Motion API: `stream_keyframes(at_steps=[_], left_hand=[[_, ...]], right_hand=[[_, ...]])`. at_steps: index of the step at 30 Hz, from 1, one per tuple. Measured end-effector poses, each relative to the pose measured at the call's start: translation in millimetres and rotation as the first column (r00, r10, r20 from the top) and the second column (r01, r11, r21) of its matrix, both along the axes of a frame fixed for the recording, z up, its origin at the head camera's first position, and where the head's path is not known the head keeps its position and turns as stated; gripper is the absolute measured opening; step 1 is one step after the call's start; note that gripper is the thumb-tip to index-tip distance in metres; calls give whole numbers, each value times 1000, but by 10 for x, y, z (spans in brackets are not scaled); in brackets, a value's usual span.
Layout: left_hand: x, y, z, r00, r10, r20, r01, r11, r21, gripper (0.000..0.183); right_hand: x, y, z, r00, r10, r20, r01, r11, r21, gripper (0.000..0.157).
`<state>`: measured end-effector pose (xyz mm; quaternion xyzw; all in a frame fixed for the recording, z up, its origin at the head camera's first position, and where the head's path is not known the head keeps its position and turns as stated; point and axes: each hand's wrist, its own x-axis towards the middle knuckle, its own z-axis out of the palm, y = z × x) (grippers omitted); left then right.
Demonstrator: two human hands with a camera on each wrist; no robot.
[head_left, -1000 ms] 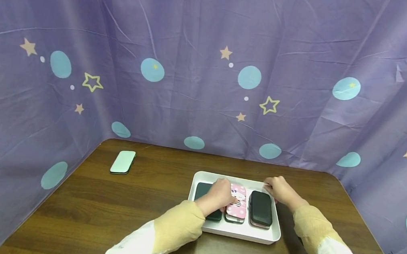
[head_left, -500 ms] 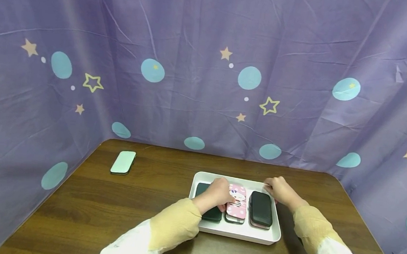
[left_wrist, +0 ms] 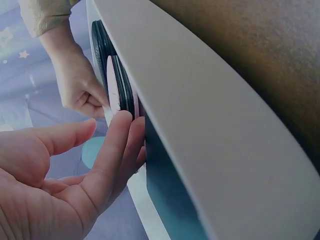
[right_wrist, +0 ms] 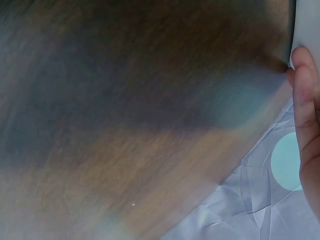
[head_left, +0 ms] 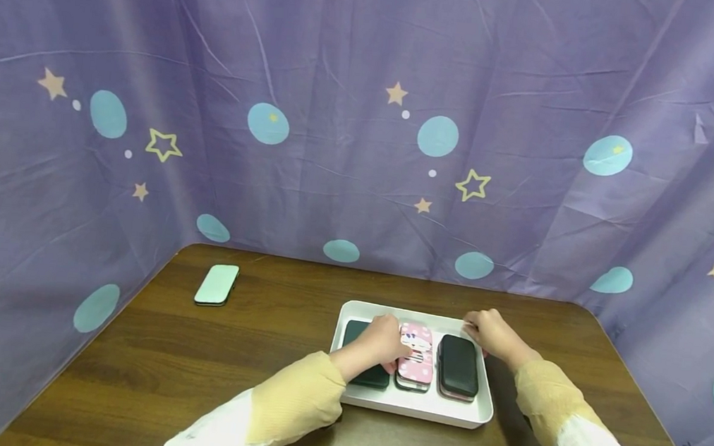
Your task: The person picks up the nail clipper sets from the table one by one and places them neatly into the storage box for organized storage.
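Observation:
A white rectangular tray [head_left: 417,409] holds several slim flat cases. My left hand [head_left: 378,342] reaches over a dark green case [head_left: 355,330] to the pink polka-dotted case [head_left: 415,371], which lies on top of a stack in the middle. In the left wrist view, extended fingers [left_wrist: 122,125] touch the end of this stack, while the thumb [left_wrist: 75,136] stands apart from it. A black case [head_left: 459,366] tops another stack at the right. My right hand [head_left: 492,333] pinches the tray's far right corner. Lower layers are mostly hidden.
A mint-green flat case [head_left: 216,284] lies at the far left of the brown wooden table [head_left: 192,357]. Behind the table hangs a purple curtain [head_left: 336,164] with stars and blue ovals.
My left hand has shifted slightly left, and its forearm has drawn left and down. My right hand, the tray and the cases show no clear movement.

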<state>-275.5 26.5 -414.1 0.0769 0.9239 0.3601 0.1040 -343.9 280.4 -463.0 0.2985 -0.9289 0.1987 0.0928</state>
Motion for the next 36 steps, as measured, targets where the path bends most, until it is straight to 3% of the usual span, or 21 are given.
stream_keyframes(at_steps=[7, 15, 23, 26, 30, 36], left_hand=[[21, -35, 19, 999, -37, 2, 37, 999, -27, 24], [63, -103, 77, 992, -126, 14, 126, 992, -8, 23], [54, -224, 119, 980, -186, -70, 175, 975, -139, 19], [45, -266, 127, 956, -234, -176, 200, 961, -188, 19], [54, -306, 143, 907, -286, -309, 229, 951, -207, 18], [98, -381, 173, 859, -271, -435, 179, 954, -242, 21]], right_hand=[[-5, 3, -4, 1000, -3, 3, 3, 1000, -7, 9], [2, -1, 2, 1000, -7, 24, 7, 1000, -7, 11], [-6, 3, -21, 1000, -13, 11, 13, 1000, -2, 12], [-7, 7, -22, 1000, -11, 4, 11, 1000, 1, 13], [-2, 10, -19, 1000, -12, 4, 12, 1000, 3, 13], [11, -1, -13, 1000, -19, -6, 19, 1000, 5, 12]])
